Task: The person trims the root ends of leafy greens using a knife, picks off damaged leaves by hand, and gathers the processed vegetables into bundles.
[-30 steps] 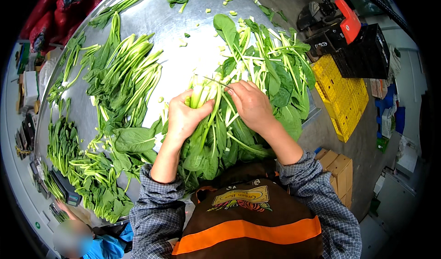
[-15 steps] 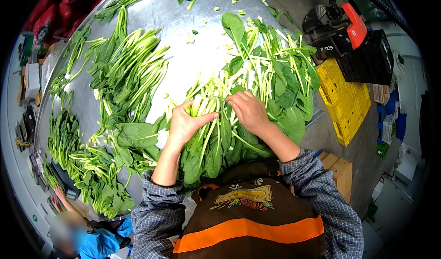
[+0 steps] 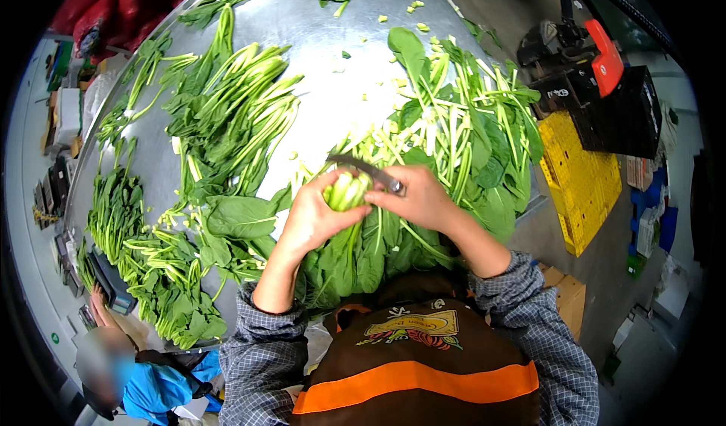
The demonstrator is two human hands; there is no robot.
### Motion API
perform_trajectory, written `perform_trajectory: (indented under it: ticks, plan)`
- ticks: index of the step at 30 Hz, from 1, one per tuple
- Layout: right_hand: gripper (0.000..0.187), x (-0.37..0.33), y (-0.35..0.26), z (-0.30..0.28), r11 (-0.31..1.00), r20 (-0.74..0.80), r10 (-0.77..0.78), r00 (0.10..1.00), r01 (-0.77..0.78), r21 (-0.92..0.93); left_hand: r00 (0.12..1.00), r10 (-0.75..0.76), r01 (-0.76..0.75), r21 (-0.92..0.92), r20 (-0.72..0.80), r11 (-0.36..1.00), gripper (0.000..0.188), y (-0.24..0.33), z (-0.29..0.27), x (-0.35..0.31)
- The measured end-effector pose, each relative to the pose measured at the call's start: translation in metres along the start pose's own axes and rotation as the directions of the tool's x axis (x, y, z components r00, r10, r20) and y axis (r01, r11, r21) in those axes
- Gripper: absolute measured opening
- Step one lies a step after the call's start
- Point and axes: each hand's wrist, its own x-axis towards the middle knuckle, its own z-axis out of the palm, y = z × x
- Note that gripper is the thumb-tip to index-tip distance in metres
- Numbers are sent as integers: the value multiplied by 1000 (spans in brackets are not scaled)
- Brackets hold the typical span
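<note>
My left hand (image 3: 308, 218) is closed around a bunch of leafy greens (image 3: 346, 192), its pale cut stem ends up and its leaves hanging toward my apron. In my right hand (image 3: 423, 199) is a small knife (image 3: 366, 169) with a dark, curved blade. The blade lies just beyond the stem ends, pointing left; I cannot tell whether it touches them. My right fingers are close against the bunch. To the right of my hands spreads a heap of loose greens (image 3: 484, 146). A large pile of greens (image 3: 234, 116) lies to the left.
Smaller piles of greens (image 3: 117, 207) line the left side of the metal table (image 3: 302, 18), with stem scraps scattered about. A person in blue (image 3: 159, 392) is at the lower left. Beyond the right edge are a yellow pallet (image 3: 578, 192), black crate (image 3: 628, 116) and red-handled machine (image 3: 605, 59).
My hands have come closer together. The bunch is gathered tighter with its stem ends turned up, and the knife blade now shows across them. The whole view has shifted slightly.
</note>
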Motion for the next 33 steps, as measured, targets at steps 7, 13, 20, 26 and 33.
perform_trajectory:
  ticks: [7, 13, 20, 26, 33]
  plan:
    - [36, -11, 36, -19, 952, 8, -2, 1000, 4, -307, 999, -41, 38, 169, 17, 985, 28, -13, -69, 8]
    - [30, -6, 54, -12, 979, -220, 2, 975, -47, -199, 887, 124, 294, 750, -445, 592, 40, -48, -95, 90]
    - [27, -14, 54, -18, 969, -199, 60, 978, -105, -225, 945, 176, 185, 892, -277, 411, 44, -76, -112, 138]
    - [26, -18, 55, -13, 989, -218, 59, 974, -87, -122, 939, 188, 173, 870, -287, 463, 45, -65, -104, 105]
    - [19, -11, 20, -14, 975, -411, -173, 895, 97, -198, 990, 125, -84, 420, -71, 904, 37, 23, -64, 39]
